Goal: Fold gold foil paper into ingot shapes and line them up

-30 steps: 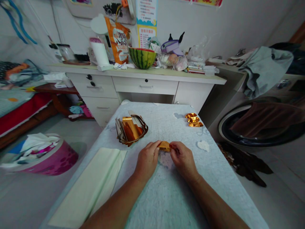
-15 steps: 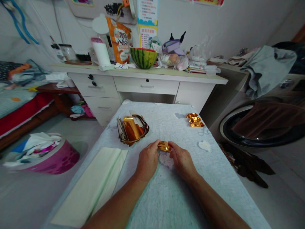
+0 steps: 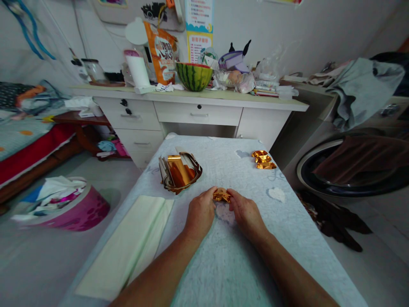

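Your grip, left hand [image 3: 201, 214] and right hand [image 3: 247, 214], pinches both ends of a shiny, creased gold foil piece [image 3: 222, 195] above the cloth-covered counter [image 3: 220, 264].

Illumination: dim, cool, source out of view. Soft shadows on worktop [image 3: 243, 273]. Edges: stretched, slightly blurred.

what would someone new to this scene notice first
Probably the cut watermelon, its striped rind bright on the counter against the wall. Nearer, shiny gold foil catches the eye: a piece between the left hand and right hand, and three wrapped pieces at the table's far right.
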Tool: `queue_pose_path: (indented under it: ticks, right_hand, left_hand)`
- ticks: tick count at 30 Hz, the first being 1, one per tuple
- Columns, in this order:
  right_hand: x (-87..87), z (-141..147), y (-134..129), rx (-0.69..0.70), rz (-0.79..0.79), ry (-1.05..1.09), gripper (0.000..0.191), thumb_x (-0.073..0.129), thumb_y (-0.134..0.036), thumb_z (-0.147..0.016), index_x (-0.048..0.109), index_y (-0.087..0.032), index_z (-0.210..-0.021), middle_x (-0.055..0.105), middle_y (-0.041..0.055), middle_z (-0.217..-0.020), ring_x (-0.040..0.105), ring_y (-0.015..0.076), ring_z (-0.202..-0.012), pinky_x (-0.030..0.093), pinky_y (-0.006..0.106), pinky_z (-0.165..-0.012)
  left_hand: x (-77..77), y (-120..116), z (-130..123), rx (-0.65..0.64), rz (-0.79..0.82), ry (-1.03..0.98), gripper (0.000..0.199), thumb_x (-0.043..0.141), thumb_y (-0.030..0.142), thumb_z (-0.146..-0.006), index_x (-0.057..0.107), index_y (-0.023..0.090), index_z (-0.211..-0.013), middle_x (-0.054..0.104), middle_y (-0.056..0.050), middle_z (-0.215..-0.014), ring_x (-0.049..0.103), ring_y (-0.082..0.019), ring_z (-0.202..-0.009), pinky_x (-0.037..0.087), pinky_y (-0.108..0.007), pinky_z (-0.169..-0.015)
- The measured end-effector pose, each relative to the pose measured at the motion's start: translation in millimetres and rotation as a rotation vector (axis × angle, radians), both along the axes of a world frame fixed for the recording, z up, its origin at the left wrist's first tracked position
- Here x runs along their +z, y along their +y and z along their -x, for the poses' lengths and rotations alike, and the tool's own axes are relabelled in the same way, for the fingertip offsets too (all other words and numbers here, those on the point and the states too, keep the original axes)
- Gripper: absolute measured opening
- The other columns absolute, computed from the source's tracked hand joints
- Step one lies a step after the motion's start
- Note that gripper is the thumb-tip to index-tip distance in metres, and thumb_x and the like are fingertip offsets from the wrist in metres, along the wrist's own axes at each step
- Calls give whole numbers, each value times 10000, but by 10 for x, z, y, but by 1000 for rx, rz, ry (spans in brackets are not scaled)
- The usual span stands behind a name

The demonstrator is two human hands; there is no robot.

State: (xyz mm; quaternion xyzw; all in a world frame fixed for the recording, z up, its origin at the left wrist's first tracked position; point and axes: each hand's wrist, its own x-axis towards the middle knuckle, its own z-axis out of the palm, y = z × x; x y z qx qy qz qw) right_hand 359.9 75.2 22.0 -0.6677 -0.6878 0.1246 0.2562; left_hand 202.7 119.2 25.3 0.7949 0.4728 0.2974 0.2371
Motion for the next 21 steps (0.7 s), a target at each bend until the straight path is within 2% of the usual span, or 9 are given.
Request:
queue_pose_path:
  ticks: [6, 10, 14, 21]
  right_hand:
    - [13, 0, -12, 21, -39, 57, 350, 369, -226, -940, 560, -138, -1219, 709, 57, -823, 659, 176, -755, 462, 260, -727]
    - [2, 8, -21, -38, -107, 172, 310, 456, -244, -902, 550, -166, -1187, 703, 44, -841, 655, 177, -740, 457, 256, -688]
    - [12, 26, -28, -49, -115, 282, 141, 463, -243, -900, 555, -204, -1000, 691, 11, -794, 650, 163, -708, 433, 233, -634]
    - [45, 19, -49, -36, -79, 262, 105, 450, -242, -910, 539, -212, -959, 684, -1, -795, 636, 157, -689, 407, 229, -625]
  left_hand:
    - [11, -5, 1, 34, 48, -30, 408, 404, 75, -858, 610, 132, -1205, 690, -33, -688, 659, -171, -695, 503, -284, -711]
    - [11, -6, 4, 48, 64, -42, 395, 387, 101, -881, 616, 122, -1202, 699, -45, -702, 663, -177, -708, 497, -287, -714]
    - [-20, -2, 4, 47, 63, -48, 397, 380, 117, -889, 613, 133, -1210, 703, -44, -710, 664, -176, -713, 491, -284, -718]
    - [-33, 15, -10, 46, 83, -62, 391, 381, 128, -888, 624, 139, -1194, 696, -37, -677, 663, -176, -696, 484, -281, -704]
